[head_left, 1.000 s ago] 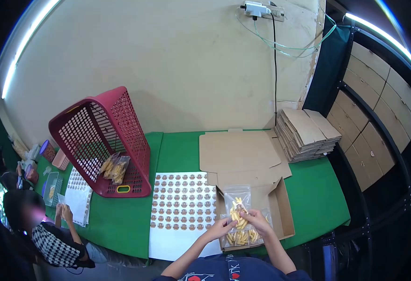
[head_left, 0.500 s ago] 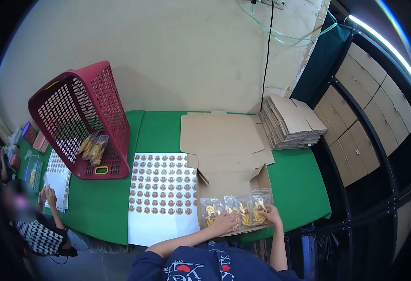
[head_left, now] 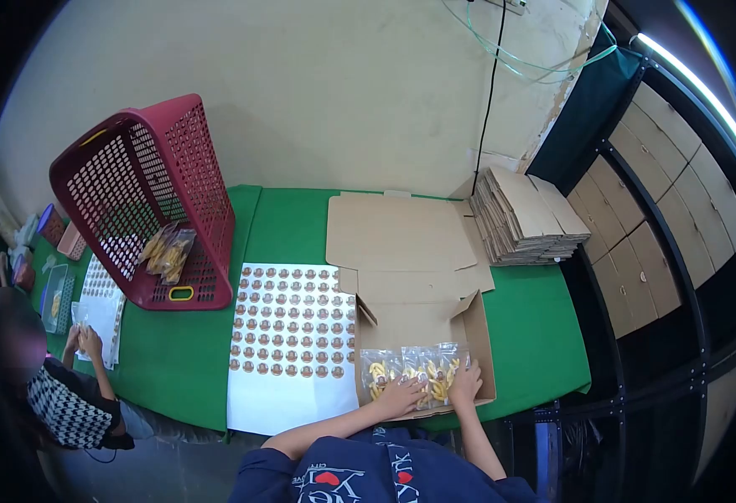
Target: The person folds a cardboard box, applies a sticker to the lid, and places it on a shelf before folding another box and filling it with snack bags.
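Clear zip bags of yellow stick-shaped snacks stand side by side along the near side of an open cardboard box (head_left: 410, 324). My left hand (head_left: 401, 397) lies over the lower part of the middle bag (head_left: 416, 362), fingers outstretched. At the right end of the row, my right hand (head_left: 466, 384) rests against the edge of the right bag (head_left: 446, 365), its fingers extended and thumb apart. The left bag (head_left: 379, 369) sits beside my left hand, untouched by the right. Small round labels show on the bags.
A sheet of round stickers (head_left: 288, 402) lies left of the box. Beyond it a tilted maroon basket (head_left: 188, 151) holds snack bags. Flattened boxes (head_left: 523, 218) are stacked at the back right. At far left a co-worker (head_left: 79, 407) handles a small clear bag.
The right bag has moved left, close against the middle one, and sits lower in the box. My right hand moved left with it. My left hand stays on the bags.
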A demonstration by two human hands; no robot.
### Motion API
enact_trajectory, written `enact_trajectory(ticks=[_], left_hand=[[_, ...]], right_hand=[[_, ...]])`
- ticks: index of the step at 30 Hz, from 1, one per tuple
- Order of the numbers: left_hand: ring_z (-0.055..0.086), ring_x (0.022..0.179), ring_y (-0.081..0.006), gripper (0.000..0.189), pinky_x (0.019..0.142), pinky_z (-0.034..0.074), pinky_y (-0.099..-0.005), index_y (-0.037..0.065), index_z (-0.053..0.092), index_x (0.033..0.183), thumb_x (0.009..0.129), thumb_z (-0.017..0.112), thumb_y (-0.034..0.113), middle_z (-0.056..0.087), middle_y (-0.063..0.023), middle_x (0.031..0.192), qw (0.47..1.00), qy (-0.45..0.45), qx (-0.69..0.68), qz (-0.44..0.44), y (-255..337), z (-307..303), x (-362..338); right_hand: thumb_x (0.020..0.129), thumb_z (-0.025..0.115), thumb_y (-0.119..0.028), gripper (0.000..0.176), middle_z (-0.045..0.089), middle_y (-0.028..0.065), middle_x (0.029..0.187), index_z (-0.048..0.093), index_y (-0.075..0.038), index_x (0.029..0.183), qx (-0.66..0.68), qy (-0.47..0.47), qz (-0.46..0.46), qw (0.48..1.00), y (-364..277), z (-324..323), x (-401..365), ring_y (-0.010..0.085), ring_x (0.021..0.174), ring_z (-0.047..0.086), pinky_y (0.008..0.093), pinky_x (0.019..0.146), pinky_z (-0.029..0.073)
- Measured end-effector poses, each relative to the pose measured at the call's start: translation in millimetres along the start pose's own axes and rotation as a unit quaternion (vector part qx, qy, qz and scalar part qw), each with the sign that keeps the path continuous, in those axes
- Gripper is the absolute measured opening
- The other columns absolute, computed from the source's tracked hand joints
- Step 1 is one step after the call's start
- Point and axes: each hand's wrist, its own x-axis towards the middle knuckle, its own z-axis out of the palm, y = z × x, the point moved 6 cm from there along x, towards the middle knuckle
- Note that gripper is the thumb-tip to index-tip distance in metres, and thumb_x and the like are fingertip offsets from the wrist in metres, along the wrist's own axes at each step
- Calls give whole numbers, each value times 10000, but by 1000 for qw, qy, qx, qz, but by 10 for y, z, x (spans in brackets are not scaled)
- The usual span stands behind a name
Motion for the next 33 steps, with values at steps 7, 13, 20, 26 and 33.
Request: enact_trajectory(ticks=[7,13,20,26,33], left_hand=[[323,1230,-238,460,958,288,-503,130,455,1198,772,560,267,389,-76,1300,995,70,-63,8,-42,24,-5],[367,1191,-315,392,960,331,-419,71,464,1178,834,510,253,405,-159,1263,945,157,-288,-15,-298,-660,-334],[542,952,-227,229,803,450,-312,39,546,1038,822,511,106,535,-116,1098,786,422,-310,-329,-1631,-1223,-1750],[571,803,-127,166,673,464,-259,30,563,964,804,521,46,588,-64,955,629,541,-357,-430,-2387,-1037,-2677],[563,854,-158,259,733,445,-238,55,506,1060,802,525,53,575,-43,971,531,632,-316,-467,-3259,-940,-3261]], right_hand=[[784,542,-209,497,339,174,1261,387,-132,1250,32,-103,2,994,-23,157,-30,336,1174,337,459,917,354],[739,586,-260,614,333,196,1266,347,-126,1288,47,-135,35,989,19,118,-25,359,1153,360,458,921,355],[736,614,-168,513,463,207,1147,423,-20,1188,189,-49,-152,969,-512,22,4,308,1057,463,406,864,408],[836,519,-67,260,600,107,950,499,10,1083,571,-297,-163,748,-1706,-192,-219,150,807,576,250,728,450],[857,521,-95,253,596,122,950,499,50,1063,592,-369,-198,689,-2477,-420,-232,165,854,574,274,790,447]])
